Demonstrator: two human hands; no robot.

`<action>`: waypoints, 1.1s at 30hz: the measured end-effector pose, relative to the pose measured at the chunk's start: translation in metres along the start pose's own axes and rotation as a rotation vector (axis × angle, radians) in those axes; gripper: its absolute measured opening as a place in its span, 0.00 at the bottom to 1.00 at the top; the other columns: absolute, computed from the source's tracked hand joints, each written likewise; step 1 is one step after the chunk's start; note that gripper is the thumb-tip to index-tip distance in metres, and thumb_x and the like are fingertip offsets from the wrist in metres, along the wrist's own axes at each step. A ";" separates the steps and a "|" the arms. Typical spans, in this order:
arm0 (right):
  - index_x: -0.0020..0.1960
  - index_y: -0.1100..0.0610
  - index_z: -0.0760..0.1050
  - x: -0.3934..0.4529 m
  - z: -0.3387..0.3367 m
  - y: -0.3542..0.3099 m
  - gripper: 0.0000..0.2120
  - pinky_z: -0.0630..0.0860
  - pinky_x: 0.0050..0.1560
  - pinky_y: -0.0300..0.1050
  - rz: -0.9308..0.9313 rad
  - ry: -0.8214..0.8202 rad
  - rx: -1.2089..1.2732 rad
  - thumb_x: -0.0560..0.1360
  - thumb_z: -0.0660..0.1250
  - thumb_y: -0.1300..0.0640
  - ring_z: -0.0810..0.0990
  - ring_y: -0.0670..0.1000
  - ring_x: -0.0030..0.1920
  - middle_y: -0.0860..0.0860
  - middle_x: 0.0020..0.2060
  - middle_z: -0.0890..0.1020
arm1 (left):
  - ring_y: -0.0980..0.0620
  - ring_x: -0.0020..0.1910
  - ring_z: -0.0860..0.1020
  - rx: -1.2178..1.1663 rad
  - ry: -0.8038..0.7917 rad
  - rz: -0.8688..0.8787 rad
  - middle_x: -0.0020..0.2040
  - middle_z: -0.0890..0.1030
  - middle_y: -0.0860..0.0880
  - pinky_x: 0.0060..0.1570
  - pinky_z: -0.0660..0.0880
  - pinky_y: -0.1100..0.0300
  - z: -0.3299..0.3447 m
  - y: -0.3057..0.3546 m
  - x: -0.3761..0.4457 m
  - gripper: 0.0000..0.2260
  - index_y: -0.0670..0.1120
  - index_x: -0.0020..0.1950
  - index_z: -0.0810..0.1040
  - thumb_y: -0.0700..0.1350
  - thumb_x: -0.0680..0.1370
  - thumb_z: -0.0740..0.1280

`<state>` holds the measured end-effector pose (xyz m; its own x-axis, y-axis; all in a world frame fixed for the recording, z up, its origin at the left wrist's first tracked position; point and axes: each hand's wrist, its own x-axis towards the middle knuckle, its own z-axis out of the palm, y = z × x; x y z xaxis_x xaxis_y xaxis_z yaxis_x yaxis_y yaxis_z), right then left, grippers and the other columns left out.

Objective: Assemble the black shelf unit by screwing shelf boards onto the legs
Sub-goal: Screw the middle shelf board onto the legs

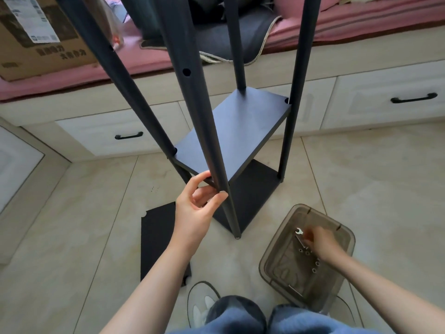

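The black shelf unit (231,145) stood on the tiled floor (361,184) from the centre of the view up toward twelve o'clock, four legs rising past the top edge, a bottom board down by the feet and a second shelf board (236,131) set above it. A spare board (160,239) lay flat on the floor at seven o'clock. A smoky plastic bin (284,266) of hardware sat at five o'clock, just beside the nearest leg's foot. The left hand (197,206) curled loosely about the nearest leg (192,92) right at the second board's near corner, thumb and fingertips pinching there. The right hand (317,242) reached into the bin among the small fittings beside a wrench (299,233); it was blurred, so whether it was apart or clamped on anything I could not tell. The step looked to be fixing that second board's near corner; next would call for a screw lifted out and lined up with the leg's hole.
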<state>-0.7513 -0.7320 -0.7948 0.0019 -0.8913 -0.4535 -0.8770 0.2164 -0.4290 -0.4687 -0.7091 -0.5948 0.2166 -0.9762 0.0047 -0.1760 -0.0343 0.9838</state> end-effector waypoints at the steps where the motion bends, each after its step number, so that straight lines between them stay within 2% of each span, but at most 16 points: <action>1: 0.46 0.56 0.76 0.002 0.001 0.000 0.04 0.74 0.45 0.45 -0.001 -0.031 -0.033 0.78 0.66 0.56 0.81 0.55 0.47 0.54 0.44 0.82 | 0.52 0.50 0.85 0.003 -0.001 -0.002 0.47 0.86 0.52 0.54 0.81 0.60 0.001 -0.001 0.001 0.19 0.58 0.61 0.77 0.40 0.76 0.74; 4: 0.44 0.51 0.69 0.008 0.008 -0.003 0.06 0.69 0.44 0.43 -0.036 -0.152 -0.173 0.79 0.63 0.57 0.79 0.55 0.50 0.55 0.51 0.80 | 0.50 0.51 0.85 0.013 0.001 -0.004 0.48 0.86 0.50 0.55 0.81 0.58 0.001 -0.003 0.002 0.19 0.55 0.63 0.77 0.41 0.75 0.75; 6: 0.44 0.52 0.68 0.012 0.015 -0.004 0.06 0.69 0.45 0.43 -0.084 -0.197 -0.273 0.80 0.60 0.59 0.79 0.56 0.53 0.57 0.54 0.80 | 0.50 0.51 0.85 0.018 0.007 -0.006 0.49 0.86 0.50 0.54 0.81 0.59 0.001 -0.004 0.002 0.19 0.56 0.62 0.78 0.41 0.75 0.75; 8: 0.50 0.56 0.71 0.013 0.017 -0.006 0.06 0.71 0.47 0.44 -0.105 -0.200 -0.364 0.80 0.57 0.62 0.79 0.58 0.56 0.58 0.56 0.79 | 0.51 0.51 0.85 0.012 0.010 -0.007 0.48 0.86 0.51 0.52 0.81 0.61 0.002 -0.004 0.002 0.19 0.56 0.61 0.78 0.40 0.75 0.75; 10: 0.57 0.59 0.73 0.014 0.019 -0.006 0.10 0.72 0.50 0.46 -0.108 -0.182 -0.431 0.80 0.55 0.62 0.78 0.58 0.59 0.59 0.58 0.78 | 0.51 0.50 0.85 0.012 0.008 -0.004 0.47 0.86 0.52 0.50 0.80 0.64 0.002 -0.004 0.003 0.19 0.57 0.60 0.78 0.39 0.75 0.75; 12: 0.59 0.59 0.73 0.015 0.020 -0.006 0.12 0.73 0.49 0.46 -0.119 -0.172 -0.479 0.80 0.55 0.62 0.78 0.58 0.59 0.58 0.59 0.78 | 0.51 0.50 0.85 0.010 0.011 -0.007 0.47 0.86 0.51 0.49 0.80 0.64 0.002 -0.004 0.003 0.19 0.57 0.60 0.78 0.39 0.75 0.75; 17: 0.59 0.58 0.74 0.017 0.020 -0.004 0.11 0.75 0.50 0.47 -0.146 -0.139 -0.546 0.79 0.57 0.60 0.78 0.58 0.60 0.56 0.58 0.79 | 0.52 0.50 0.85 0.019 0.024 -0.012 0.47 0.86 0.52 0.48 0.80 0.66 0.003 -0.003 0.003 0.19 0.59 0.59 0.77 0.39 0.74 0.75; 23: 0.61 0.57 0.75 0.018 0.025 -0.006 0.14 0.76 0.54 0.47 -0.201 -0.075 -0.589 0.81 0.55 0.61 0.78 0.57 0.62 0.55 0.61 0.78 | 0.48 0.50 0.85 0.008 0.019 -0.009 0.48 0.86 0.47 0.52 0.81 0.60 0.002 -0.003 0.004 0.19 0.54 0.61 0.78 0.38 0.74 0.75; 28: 0.62 0.57 0.75 0.018 0.026 -0.009 0.14 0.77 0.53 0.48 -0.218 -0.094 -0.605 0.81 0.55 0.62 0.78 0.57 0.62 0.54 0.62 0.78 | 0.47 0.50 0.85 -0.003 0.014 -0.008 0.50 0.86 0.45 0.52 0.82 0.59 0.002 -0.004 0.004 0.19 0.53 0.61 0.78 0.38 0.74 0.75; 33: 0.69 0.60 0.68 0.012 0.027 -0.010 0.18 0.77 0.55 0.51 -0.188 -0.143 -0.601 0.81 0.53 0.61 0.78 0.58 0.62 0.55 0.64 0.77 | 0.51 0.49 0.85 0.008 0.025 0.003 0.48 0.86 0.49 0.47 0.80 0.66 0.005 -0.003 0.004 0.20 0.58 0.58 0.77 0.37 0.74 0.75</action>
<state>-0.7298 -0.7342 -0.8170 0.2091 -0.8212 -0.5310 -0.9716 -0.2359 -0.0177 -0.4724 -0.7141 -0.5986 0.2395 -0.9708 0.0123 -0.1846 -0.0331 0.9823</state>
